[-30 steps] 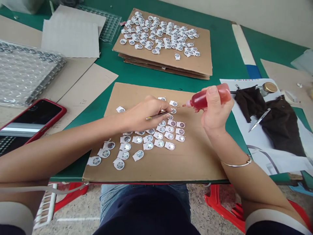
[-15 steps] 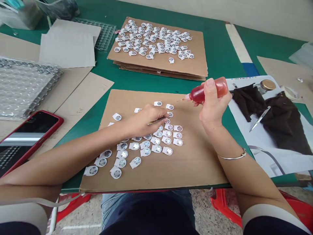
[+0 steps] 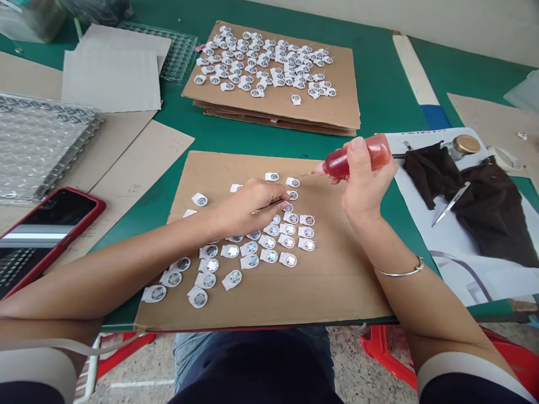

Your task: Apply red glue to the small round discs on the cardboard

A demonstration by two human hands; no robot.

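Red squeeze bottle (image 3: 357, 158) lies sideways in the right hand (image 3: 365, 188), fingers curled tight around it, above the cardboard sheet (image 3: 337, 280); left hand (image 3: 244, 210) pinches tweezers (image 3: 269, 206) over the small discs (image 3: 269, 242)

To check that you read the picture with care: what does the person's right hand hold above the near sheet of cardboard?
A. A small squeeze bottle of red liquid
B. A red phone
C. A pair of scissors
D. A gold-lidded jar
A: the right hand grips a small squeeze bottle of red liquid, its thin nozzle pointing left over the small metal parts on the near cardboard.
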